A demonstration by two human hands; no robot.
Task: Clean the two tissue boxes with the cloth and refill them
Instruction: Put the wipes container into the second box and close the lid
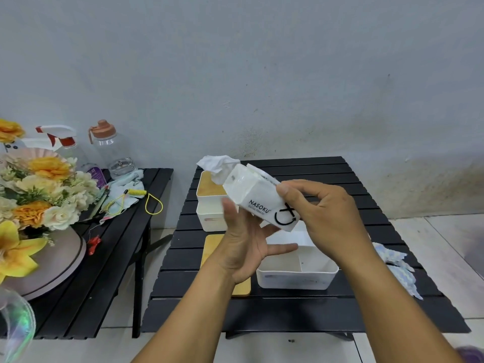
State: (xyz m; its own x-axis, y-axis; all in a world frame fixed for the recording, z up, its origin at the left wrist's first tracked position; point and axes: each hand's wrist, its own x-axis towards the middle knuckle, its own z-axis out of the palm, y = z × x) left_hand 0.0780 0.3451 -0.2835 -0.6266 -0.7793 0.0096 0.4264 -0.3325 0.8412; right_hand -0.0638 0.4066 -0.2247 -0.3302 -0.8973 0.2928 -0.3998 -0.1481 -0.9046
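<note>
I note glossy plastic film on the tissue pack; matt white plastic box; wood-look lid; slatted matt-black table.

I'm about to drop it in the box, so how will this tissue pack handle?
The tissue pack probably squashes easily: its plastic wrap looks soft. The glossy film may slip between the left hand and right hand. A loose tissue could snag.

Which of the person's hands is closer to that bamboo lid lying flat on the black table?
Left. The left hand hangs right over the bamboo lid, partly hiding it, while the right hand is further right, above the open white box, gripping the tissue pack.
</note>
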